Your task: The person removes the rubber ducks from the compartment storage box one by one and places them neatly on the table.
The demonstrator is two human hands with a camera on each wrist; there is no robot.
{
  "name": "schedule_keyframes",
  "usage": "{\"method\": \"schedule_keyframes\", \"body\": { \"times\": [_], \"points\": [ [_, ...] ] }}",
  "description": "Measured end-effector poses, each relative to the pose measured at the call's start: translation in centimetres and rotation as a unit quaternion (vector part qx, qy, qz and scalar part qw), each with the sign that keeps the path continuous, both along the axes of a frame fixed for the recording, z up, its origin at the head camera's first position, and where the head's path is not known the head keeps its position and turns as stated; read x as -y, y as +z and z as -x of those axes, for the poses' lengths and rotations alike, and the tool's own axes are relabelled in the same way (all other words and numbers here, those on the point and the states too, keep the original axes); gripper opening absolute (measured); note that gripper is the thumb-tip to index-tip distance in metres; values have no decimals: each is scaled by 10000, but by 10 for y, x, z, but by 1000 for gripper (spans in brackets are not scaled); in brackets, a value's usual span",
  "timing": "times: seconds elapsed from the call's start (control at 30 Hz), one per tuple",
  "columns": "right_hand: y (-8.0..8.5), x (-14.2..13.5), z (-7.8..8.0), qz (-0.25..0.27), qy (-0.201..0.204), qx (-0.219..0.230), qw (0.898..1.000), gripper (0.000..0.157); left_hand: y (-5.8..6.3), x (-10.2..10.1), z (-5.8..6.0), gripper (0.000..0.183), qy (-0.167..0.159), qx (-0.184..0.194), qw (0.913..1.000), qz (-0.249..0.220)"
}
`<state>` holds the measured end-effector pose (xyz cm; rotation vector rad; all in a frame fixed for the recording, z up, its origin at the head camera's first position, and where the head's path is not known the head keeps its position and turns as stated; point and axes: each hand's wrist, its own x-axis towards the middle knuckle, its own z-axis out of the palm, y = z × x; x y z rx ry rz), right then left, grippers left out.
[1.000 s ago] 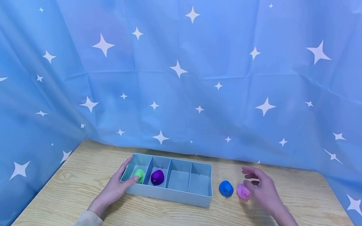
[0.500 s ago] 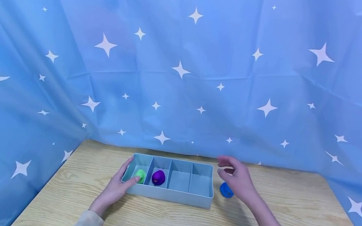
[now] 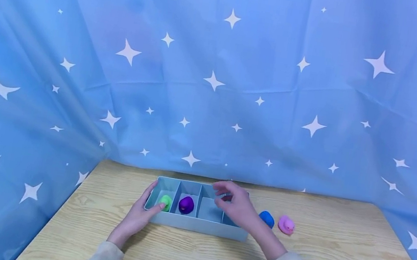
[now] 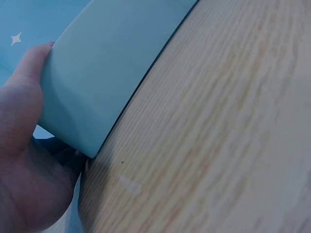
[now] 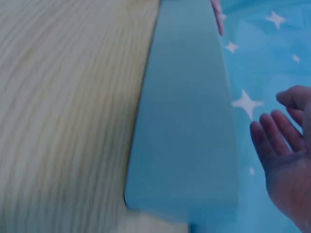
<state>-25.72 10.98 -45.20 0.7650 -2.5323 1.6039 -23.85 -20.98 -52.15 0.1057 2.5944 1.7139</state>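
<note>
A light blue tray (image 3: 201, 225) with a row of compartments lies on the table. In its leftmost compartment sits a green rubber duck (image 3: 166, 202), and a purple rubber duck (image 3: 186, 205) is in the one beside it. My left hand (image 3: 139, 217) grips the tray's left end, thumb over the front rim by the green duck. Over the right-hand compartments hovers my right hand (image 3: 239, 207), fingers loosely bent and holding nothing, as the right wrist view also shows. It partly hides the rightmost compartment. Right of the tray are a blue rubber duck (image 3: 266, 219) and a pink rubber duck (image 3: 286, 224).
The wooden table (image 3: 335, 259) extends to both sides and in front of the tray. A blue curtain (image 3: 212, 103) with white stars hangs behind the table and along its sides. Dark wrist cameras sit at both cuffs.
My right hand has moved left, from beside the pink duck, past the blue duck, to above the tray's right side. My left hand keeps its grip; the ducks stay put.
</note>
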Motion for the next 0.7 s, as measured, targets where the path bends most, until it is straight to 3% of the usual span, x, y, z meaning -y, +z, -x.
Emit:
{"method": "schedule_keyframes", "body": {
  "times": [0.47, 0.7],
  "points": [
    [-2, 63, 9, -271, 382, 334, 9983, 39, -3, -3, 2, 80, 66, 130, 9999, -90],
    [-2, 80, 9, -1092, 518, 101, 9926, 38, -1, -2, 1, 82, 32, 135, 9998, -158]
  ]
}}
